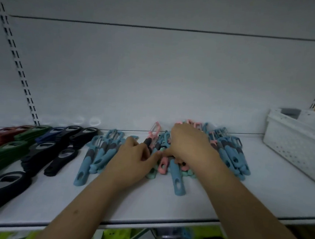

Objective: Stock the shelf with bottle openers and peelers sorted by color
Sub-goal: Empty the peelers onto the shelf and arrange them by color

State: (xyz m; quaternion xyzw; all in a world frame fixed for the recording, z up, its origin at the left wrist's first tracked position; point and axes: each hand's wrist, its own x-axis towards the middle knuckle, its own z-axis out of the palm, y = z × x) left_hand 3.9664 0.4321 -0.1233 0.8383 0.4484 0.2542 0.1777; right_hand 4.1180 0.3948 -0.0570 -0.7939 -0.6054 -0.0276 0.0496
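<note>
Our left hand [134, 159] pinched a pink peeler [152, 136] and our right hand [189, 143] lay curled over the mixed peeler pile [175, 164] — its hold hidden — just right of the blue peelers [100, 152]; better, we judged, to lift one colour at a time.

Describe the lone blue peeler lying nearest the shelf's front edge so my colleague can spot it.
Start at the white shelf and find the mixed peeler pile under the right hand. The blue peeler juts out of that pile's front, handle toward you, between both forearms, with mint and pink handles beside it.
</note>
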